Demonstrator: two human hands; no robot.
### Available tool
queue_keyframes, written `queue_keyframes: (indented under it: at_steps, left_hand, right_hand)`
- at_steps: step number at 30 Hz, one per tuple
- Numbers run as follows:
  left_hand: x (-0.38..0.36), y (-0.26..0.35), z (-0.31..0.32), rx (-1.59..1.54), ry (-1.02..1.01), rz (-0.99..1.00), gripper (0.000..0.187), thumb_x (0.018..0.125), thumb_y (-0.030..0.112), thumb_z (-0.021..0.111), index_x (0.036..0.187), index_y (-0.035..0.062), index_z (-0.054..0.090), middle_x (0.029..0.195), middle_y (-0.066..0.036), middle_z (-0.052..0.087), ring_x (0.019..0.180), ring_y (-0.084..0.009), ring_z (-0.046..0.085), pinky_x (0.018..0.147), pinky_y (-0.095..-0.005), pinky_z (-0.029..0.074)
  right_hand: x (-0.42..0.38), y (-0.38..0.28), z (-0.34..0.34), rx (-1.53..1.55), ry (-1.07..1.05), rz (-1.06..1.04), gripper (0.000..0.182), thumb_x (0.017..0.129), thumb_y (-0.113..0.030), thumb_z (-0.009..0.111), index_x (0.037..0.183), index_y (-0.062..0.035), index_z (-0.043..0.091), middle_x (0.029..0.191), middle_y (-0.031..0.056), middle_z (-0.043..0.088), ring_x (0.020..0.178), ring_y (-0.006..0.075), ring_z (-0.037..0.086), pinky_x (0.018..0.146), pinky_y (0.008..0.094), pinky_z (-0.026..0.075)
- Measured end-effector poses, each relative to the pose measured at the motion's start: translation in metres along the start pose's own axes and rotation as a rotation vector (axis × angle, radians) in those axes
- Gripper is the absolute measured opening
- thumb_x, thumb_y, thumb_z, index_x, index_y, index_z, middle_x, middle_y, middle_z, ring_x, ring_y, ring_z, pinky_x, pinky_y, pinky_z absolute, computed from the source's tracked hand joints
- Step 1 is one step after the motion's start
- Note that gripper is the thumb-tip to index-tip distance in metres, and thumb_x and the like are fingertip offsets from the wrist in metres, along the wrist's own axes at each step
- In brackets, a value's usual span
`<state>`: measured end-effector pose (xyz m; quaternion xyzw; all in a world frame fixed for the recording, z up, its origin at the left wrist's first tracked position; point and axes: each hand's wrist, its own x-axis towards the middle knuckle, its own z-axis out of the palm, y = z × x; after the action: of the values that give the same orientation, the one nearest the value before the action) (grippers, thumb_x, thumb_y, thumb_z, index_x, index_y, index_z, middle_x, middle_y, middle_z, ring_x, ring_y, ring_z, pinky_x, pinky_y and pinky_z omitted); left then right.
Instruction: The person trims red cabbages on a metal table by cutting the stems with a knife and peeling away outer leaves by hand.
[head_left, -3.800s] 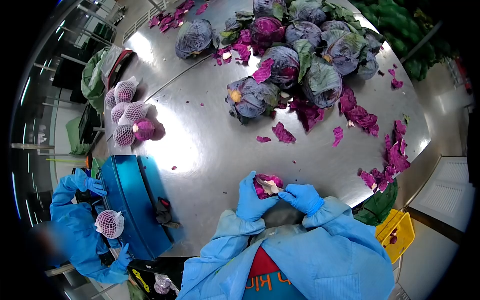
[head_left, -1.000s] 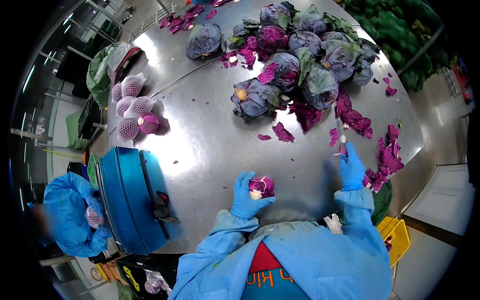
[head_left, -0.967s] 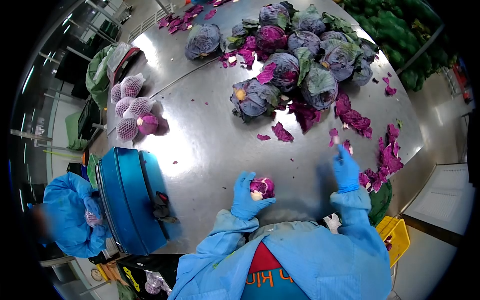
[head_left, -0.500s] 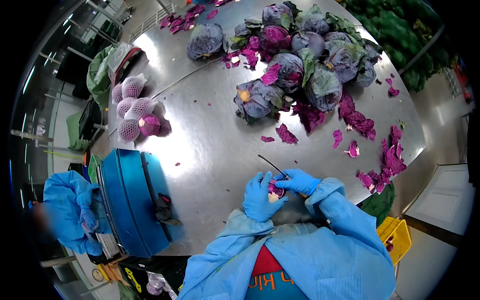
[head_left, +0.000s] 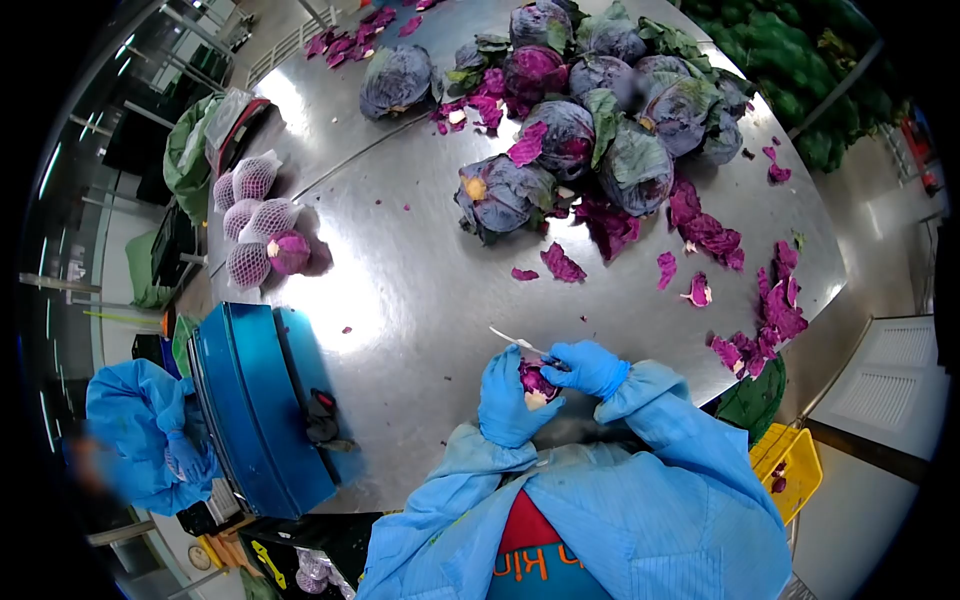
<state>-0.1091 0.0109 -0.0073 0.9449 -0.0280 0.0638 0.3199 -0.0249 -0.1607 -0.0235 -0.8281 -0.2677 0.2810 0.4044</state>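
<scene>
**Slim pale-bladed knife point(head_left: 517, 341) at a small, round purple cabbage point(head_left: 532, 376)**

From my feed, the wide, shiny metal desk point(head_left: 420, 310) fills most of the view. A glossy blue, boxy container point(head_left: 262, 410) stands near left, between me and a co-worker in a blue gown point(head_left: 130, 420). Large, dusky purple cabbages with green outer leaves point(head_left: 565, 140) are heaped at the far side; torn magenta leaves point(head_left: 785, 310) litter the right. White-netted round heads point(head_left: 270, 218) sit at the left, beside a bare purple one point(head_left: 288, 252).

The small cabbage is at the near edge, in my hands. My left hand point(head_left: 505, 400) cups it, fingers curled round its side, pale cut base showing. My right hand point(head_left: 590, 370) is closed on the knife's handle, blade pointing left across the top.

I judge this as trimming; the cut calls for a firm left grip and short, controlled strokes. Those left fingertips, close to the blade, are the main obstacle; the heap and container stand apart from it.
</scene>
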Motion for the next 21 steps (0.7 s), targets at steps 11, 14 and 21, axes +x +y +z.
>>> queue_keyframes:
  at_steps: [11,14,21]
  left_hand:
    - [-0.022,-0.015,-0.013,-0.084,0.031,-0.038,0.103,0.058,0.04,0.086,0.137,-0.0007,0.034,0.131,-0.02,0.044,0.117,-0.0376,0.044,0.099,-0.0443,0.04]
    - [-0.009,-0.015,-0.022,-0.113,-0.076,-0.091,0.104,0.056,0.04,0.087,0.136,-0.0012,0.035,0.13,-0.021,0.044,0.117,-0.0371,0.043,0.1,-0.0433,0.039]
    - [0.004,-0.053,-0.011,-0.42,-0.242,-0.117,0.114,0.049,0.043,0.09,0.136,-0.0032,0.032,0.126,-0.022,0.046,0.114,-0.037,0.048,0.101,-0.0431,0.038]
  right_hand:
    - [-0.032,0.039,-0.069,-0.094,0.493,0.313,0.027,0.088,-0.022,0.06,0.113,-0.015,0.066,0.093,0.0109,0.068,0.083,0.0265,0.066,0.073,0.0358,0.052]
    - [-0.03,0.03,-0.018,0.247,0.35,0.007,0.036,0.085,-0.017,0.066,0.121,-0.0168,0.062,0.096,0.0079,0.068,0.083,0.021,0.064,0.074,0.0327,0.051]
    - [-0.011,-0.027,-0.004,0.125,0.084,-0.164,0.052,0.079,-0.022,0.074,0.128,-0.0164,0.057,0.105,0.0052,0.061,0.095,0.0199,0.06,0.075,0.0298,0.05]
